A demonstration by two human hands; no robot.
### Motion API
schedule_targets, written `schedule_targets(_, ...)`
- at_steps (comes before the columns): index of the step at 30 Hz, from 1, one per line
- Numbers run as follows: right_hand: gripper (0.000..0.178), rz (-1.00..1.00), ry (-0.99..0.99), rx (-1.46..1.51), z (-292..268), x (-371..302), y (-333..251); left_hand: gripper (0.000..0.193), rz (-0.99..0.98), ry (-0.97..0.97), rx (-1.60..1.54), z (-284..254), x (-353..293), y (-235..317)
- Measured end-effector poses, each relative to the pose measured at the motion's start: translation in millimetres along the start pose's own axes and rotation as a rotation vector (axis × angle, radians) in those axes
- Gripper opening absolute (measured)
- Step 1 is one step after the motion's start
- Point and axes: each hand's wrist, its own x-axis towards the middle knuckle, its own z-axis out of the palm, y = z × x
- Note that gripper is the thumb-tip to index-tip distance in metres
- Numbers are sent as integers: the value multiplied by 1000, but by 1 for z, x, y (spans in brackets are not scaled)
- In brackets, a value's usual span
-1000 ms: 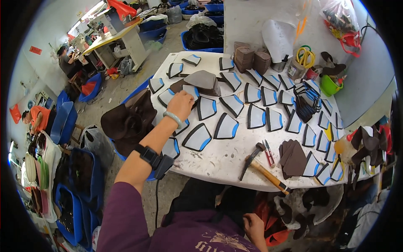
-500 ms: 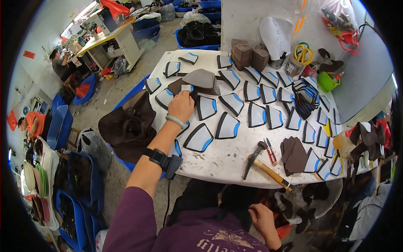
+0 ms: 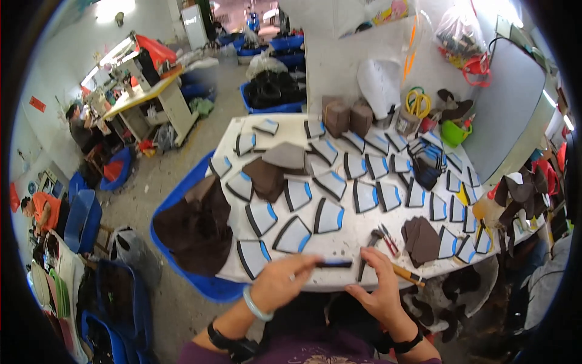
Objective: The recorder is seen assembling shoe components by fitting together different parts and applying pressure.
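My left hand (image 3: 282, 282) pinches a fabric piece (image 3: 334, 264) above the table's near edge. The piece is seen nearly edge-on, dark with a blue strip. To its right my right hand (image 3: 381, 288) is open, thumb and fingers apart, facing the piece without touching it. Behind my right hand lies a hammer, its wooden handle (image 3: 411, 276) showing on the right and its head partly covered. Many grey-white curved pieces (image 3: 293, 235) with black borders and blue strips lie spread over the white table (image 3: 242, 130). One such piece (image 3: 253, 258) rests just beyond my left hand.
A red-handled cutter (image 3: 389, 240) and brown cut pieces (image 3: 422, 239) lie near the hammer. Dark brown material (image 3: 197, 227) spills over a blue tub (image 3: 159, 209) at the left. Brown stacks (image 3: 337, 116) and a green basket (image 3: 454, 133) stand at the back. Two people sit farther left.
My left hand has come back from the far-left pieces to the near edge with a piece in it. My right hand has risen from my lap beside it. The view has tilted up.
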Motion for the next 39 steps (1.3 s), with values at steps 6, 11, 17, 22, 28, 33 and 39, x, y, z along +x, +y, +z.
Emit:
schedule_targets(6, 18, 79, -81, 76, -2, -3, -1, 38, -196, -165, -306, 29, -19, 2)
schedule_targets(11, 20, 326, -61, 202, -1, -6, 14, 27, -447, -43, -860, 56, -14, -21)
schedule_targets(17, 26, 507, -129, 394, 0, -11, 29, 21, -578, -13, -1072, 59, -18, -33)
schedule_targets(22, 25, 465, -91, 489, -2, -27, 42, 20, -481, -27, -1038, 75, -18, -25)
schedule_targets(28, 9, 220, 428, -355, -75, -10, 93, 33, 161, 207, -29, 68, -13, -14)
schedule_targets(33, 30, 298, 342, -791, -126, -8, 174, 39, 457, 85, 373, 97, -9, -42)
schedule_targets(39, 32, 407, 168, -729, -134, 4, 185, 35, 380, 17, 423, 97, -20, -69)
